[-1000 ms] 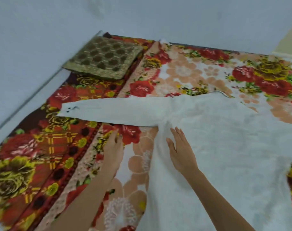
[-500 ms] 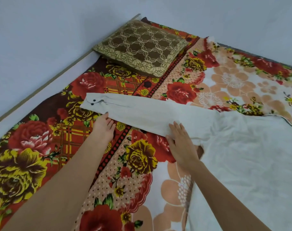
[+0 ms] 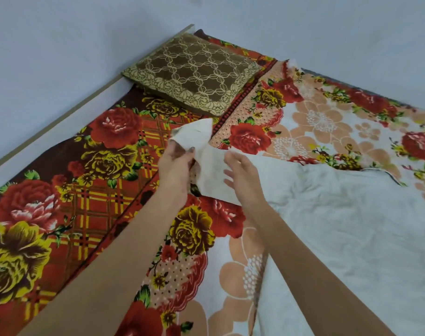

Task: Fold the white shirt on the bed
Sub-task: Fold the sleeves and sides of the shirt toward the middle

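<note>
The white shirt [image 3: 347, 214] lies spread over the right half of the bed, its body wrinkled. Its left sleeve [image 3: 209, 163] runs out to the left and is lifted off the bedcover. My left hand [image 3: 176, 163] pinches the sleeve near the cuff, and the cuff end stands up above my fingers. My right hand [image 3: 243, 173] is flat with fingers apart, resting on the sleeve just right of the left hand.
The bed carries a floral cover [image 3: 61, 202] in red, yellow and brown, with a peach floral blanket [image 3: 327, 122] on top. A brown and gold patterned pillow [image 3: 192, 73] lies at the head. A pale wall edge [image 3: 56, 117] borders the left side.
My left hand has taken hold of the sleeve near the cuff and lifted it rightward, so the sleeve no longer lies flat. My right hand has slid along the sleeve.
</note>
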